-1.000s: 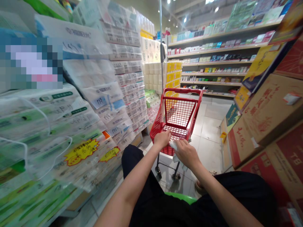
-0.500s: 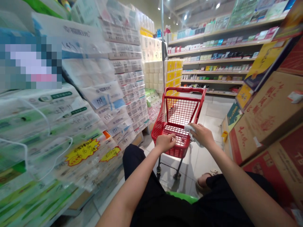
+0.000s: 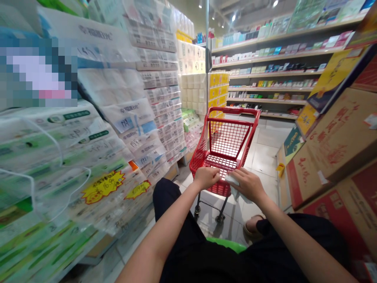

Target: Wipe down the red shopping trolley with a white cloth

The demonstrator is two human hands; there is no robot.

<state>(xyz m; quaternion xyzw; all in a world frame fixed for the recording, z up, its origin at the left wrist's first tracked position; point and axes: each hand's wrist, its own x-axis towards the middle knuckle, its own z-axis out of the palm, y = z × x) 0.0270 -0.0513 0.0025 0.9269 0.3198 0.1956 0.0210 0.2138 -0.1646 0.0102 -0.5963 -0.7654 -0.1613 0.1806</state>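
A red plastic shopping cart [image 3: 229, 133] with a grid basket stands on the floor just before my knees. My left hand [image 3: 207, 178] is closed at the basket's near rim, its fingers curled over the edge; the fingertips are partly hidden. Beside it on the right, my right hand [image 3: 247, 184] grips a crumpled white cloth [image 3: 234, 180] against the near right part of the rim. Part of the cloth hangs below the palm. The two hands are close together, with a narrow gap between them.
Wrapped tissue packs [image 3: 118, 118] are stacked high on the left, with yellow price tags [image 3: 103, 186]. Cardboard cartons [image 3: 332, 145] line the right side. Shelves of small boxes [image 3: 265, 70] fill the back. A green seat edge [image 3: 226, 244] shows between my legs.
My right hand has moved left and slightly down with the cloth, closer to my left hand. The left hand has stayed at the rim. The view has shifted a little.
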